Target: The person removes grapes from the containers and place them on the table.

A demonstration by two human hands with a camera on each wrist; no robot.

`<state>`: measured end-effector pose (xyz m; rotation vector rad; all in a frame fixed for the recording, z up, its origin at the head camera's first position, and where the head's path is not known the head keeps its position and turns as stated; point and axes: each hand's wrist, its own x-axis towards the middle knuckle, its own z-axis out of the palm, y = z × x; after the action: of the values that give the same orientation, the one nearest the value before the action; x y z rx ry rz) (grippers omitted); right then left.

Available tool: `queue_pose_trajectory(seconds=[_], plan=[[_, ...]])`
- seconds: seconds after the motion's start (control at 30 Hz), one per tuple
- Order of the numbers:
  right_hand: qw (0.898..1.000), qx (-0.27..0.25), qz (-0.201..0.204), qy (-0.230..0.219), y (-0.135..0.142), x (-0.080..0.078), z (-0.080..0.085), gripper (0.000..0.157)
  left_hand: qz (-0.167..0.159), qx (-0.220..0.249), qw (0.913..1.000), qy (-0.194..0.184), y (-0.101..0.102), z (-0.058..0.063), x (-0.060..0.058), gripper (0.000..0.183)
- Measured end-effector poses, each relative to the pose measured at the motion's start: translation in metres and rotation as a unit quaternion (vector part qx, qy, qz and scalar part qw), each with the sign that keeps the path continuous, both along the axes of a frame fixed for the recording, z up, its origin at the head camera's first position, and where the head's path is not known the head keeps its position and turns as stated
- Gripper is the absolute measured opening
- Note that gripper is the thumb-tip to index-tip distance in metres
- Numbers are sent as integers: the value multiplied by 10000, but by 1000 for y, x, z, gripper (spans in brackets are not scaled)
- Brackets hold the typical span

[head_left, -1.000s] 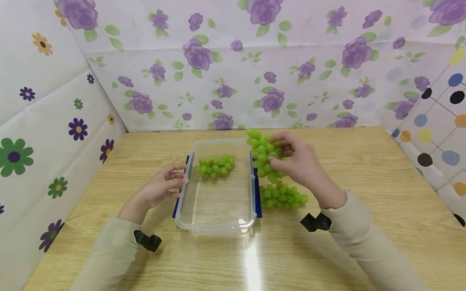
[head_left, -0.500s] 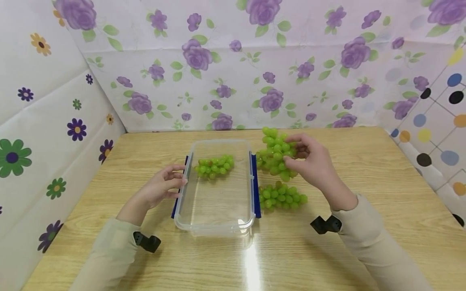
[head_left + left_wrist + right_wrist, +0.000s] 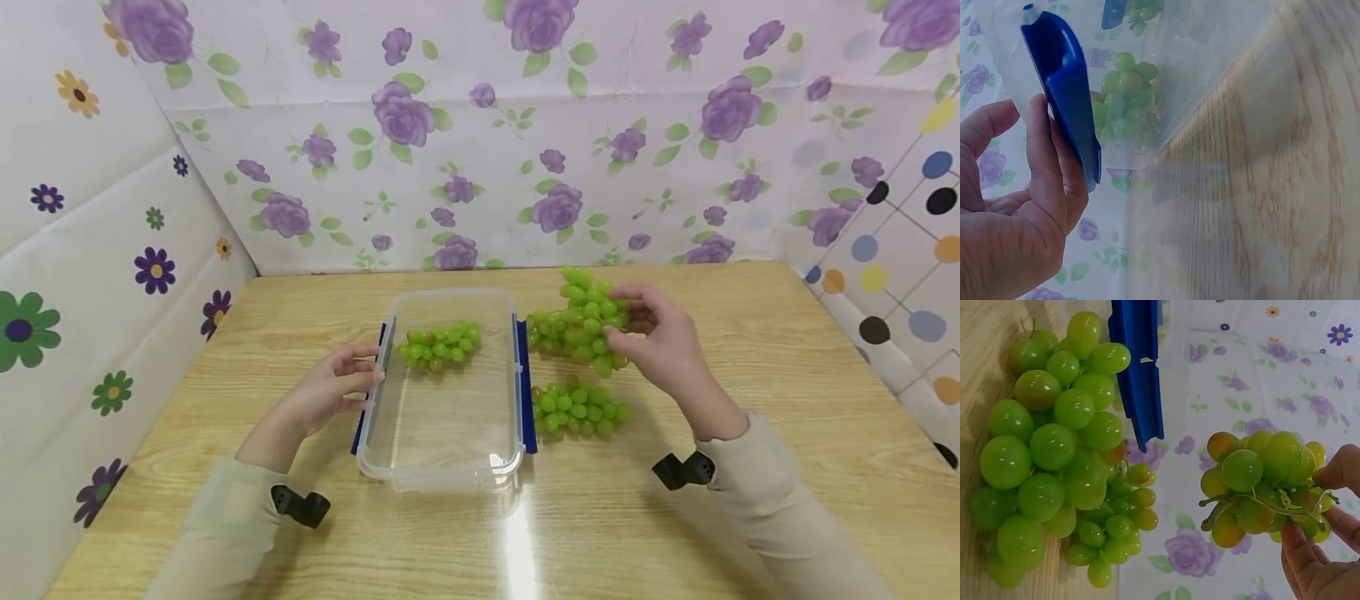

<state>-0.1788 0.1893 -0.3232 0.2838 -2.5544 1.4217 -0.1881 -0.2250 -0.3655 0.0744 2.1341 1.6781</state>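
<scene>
A clear plastic container [image 3: 441, 475] with blue side latches stands on the table, a bunch of green grapes [image 3: 440, 345] inside it near the far end. My left hand [image 3: 330, 387] is at its left side, the relaxed fingers touching the wall beside the blue latch [image 3: 1075, 87] and the thumb at the rim. My right hand [image 3: 663, 346] pinches a second bunch of grapes [image 3: 1254, 484] by its stem end, right of the container. Below and left of it a further bunch [image 3: 546, 329] is partly hidden. Another bunch [image 3: 581, 408] lies nearer to me, against the right latch [image 3: 527, 392].
The wooden table [image 3: 615, 525] runs back to a wall covering [image 3: 465, 125] with purple flowers. Patterned side coverings [image 3: 112, 275] stand at left and right. A small black camera [image 3: 682, 471] sits on each sleeve cuff.
My right hand has moved to the right with its grapes, away from the container's right rim, exposing the bunch behind. The left hand stays at the container.
</scene>
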Motion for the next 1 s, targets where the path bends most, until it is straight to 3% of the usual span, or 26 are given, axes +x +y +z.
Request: queue_pose_trajectory(seconds=[0.5, 1.0], plan=[[9989, -149, -427, -131, 17, -1, -19, 41, 134, 50, 9999, -32, 2, 1, 1, 65], [9974, -68, -567, -436, 31, -1, -36, 43, 78, 105, 9999, -97, 1, 1, 1, 64]])
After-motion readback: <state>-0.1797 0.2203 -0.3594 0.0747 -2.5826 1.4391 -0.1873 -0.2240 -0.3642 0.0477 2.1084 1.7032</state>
